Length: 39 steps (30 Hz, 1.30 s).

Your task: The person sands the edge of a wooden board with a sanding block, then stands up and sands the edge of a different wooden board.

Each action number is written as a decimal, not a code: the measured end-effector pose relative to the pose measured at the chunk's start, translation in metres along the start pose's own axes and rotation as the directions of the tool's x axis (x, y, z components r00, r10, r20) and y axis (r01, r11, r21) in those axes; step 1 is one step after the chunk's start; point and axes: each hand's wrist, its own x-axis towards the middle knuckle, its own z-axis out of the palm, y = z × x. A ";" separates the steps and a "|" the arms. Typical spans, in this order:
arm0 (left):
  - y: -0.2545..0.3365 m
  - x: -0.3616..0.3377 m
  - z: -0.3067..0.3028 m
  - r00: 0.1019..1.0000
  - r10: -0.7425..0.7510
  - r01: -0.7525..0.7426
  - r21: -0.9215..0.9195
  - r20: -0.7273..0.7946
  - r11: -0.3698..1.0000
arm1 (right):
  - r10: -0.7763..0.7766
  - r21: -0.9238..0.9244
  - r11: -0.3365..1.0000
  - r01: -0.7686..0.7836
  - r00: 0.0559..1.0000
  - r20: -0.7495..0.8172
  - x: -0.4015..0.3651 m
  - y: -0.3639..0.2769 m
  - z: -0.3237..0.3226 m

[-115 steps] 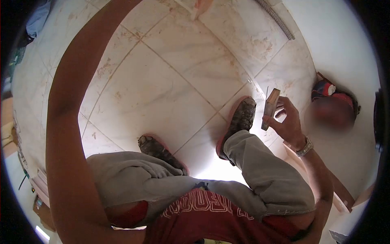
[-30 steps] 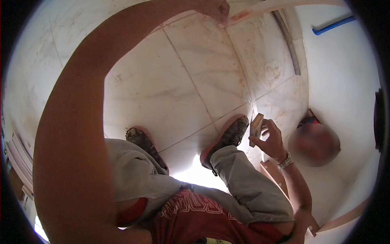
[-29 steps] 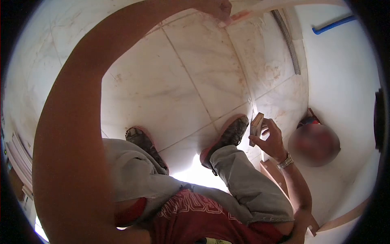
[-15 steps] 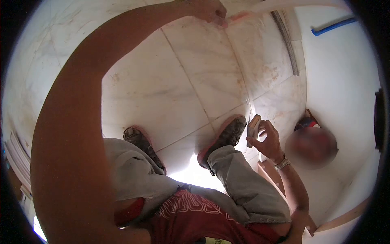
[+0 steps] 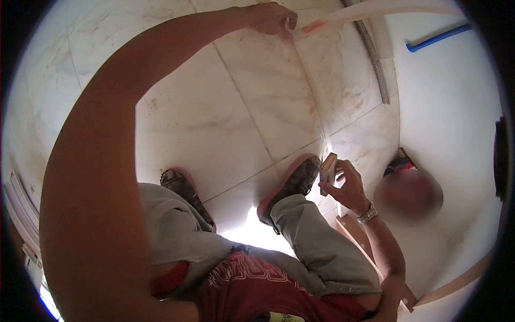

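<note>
My left hand reaches out to the top of the view, its fingers curled closed; I cannot tell what is in them. Just right of it is the reddish end of a long pale strip, which curves along the top edge. In my right hand, between thumb and fingers, is a small block with a tan wooden-looking top and greyish sides. The block is tilted upright beside my right shoe. A metal-banded watch circles that wrist.
Stained, marble-look tiles cover the floor. A grey ribbed hose lies along the right side, with a blue pipe on the white surface beyond. A blurred reddish round shape and wooden boards are near my right arm.
My left hand has moved slightly, and a small gap now shows between it and the strip's reddish end. The right hand still holds the block, shifted slightly left in view.
</note>
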 end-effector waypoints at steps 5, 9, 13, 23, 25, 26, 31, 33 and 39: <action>0.054 0.004 0.002 0.983 -0.075 0.081 0.027 -0.166 0.996 | 0.038 0.003 0.999 -0.038 0.999 0.011 -0.003 0.000 0.003; 0.041 0.010 0.019 0.967 0.048 -0.047 0.012 -0.250 0.999 | -0.014 0.031 0.999 0.013 1.000 0.013 -0.001 0.003 0.004; 0.032 0.020 0.004 0.995 0.082 -0.088 -0.102 -0.064 0.991 | -0.022 -0.018 1.000 0.022 1.000 0.009 0.002 0.000 0.004; 0.040 0.012 -0.007 1.000 -0.026 0.023 -0.135 -0.017 0.991 | -0.039 -0.003 0.999 0.039 0.999 0.024 0.001 -0.006 0.002; 0.030 0.017 -0.001 0.999 -0.027 0.028 -0.103 0.018 0.994 | -0.028 -0.012 1.000 0.029 0.999 0.030 0.002 -0.005 0.002; 0.023 0.018 -0.003 0.998 0.000 0.002 -0.024 0.060 1.000 | -0.023 -0.002 1.000 0.024 0.999 0.031 0.002 -0.005 0.002; 0.000 0.031 -0.002 0.986 0.157 -0.158 0.015 0.048 0.987 | -0.049 -0.014 0.999 0.049 0.999 -0.013 0.003 -0.002 0.004; 0.006 0.040 -0.012 0.984 0.144 -0.141 -0.028 0.103 0.990 | -0.041 -0.011 0.999 0.041 0.999 0.003 0.001 0.004 0.006; 0.004 0.044 -0.024 0.962 0.234 -0.240 0.030 0.141 0.970 | -0.057 -0.040 0.998 0.057 0.998 0.001 -0.002 0.008 0.008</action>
